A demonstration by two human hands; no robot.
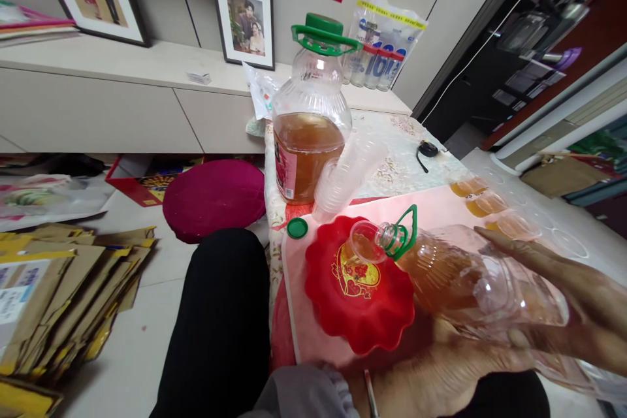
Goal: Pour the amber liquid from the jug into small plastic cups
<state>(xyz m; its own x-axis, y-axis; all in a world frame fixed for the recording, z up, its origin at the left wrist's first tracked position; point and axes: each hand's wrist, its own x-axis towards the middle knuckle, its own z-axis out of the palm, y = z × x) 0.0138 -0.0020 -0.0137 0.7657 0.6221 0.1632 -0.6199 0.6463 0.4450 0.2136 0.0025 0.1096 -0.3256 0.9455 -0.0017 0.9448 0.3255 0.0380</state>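
Note:
A large clear plastic bottle [455,268] of amber liquid lies tilted almost on its side, its mouth pointing left. My left hand [441,366], with a bracelet at the wrist, supports it from below. On its upper side, towards the base, rests my right hand [573,294], also gripping it. The uncapped neck, with a green ring handle [407,235], is at the rim of a clear plastic cup [360,245]. That cup is in a red scalloped dish [328,287]. Beside the dish lies a green cap [297,228].
Behind the dish stand a capped jug [308,137] of amber liquid and a leaning stack of clear cups [347,176]. Several filled cups [484,202] line the right. A maroon stool [215,199] and flattened cardboard [73,294] are on the left.

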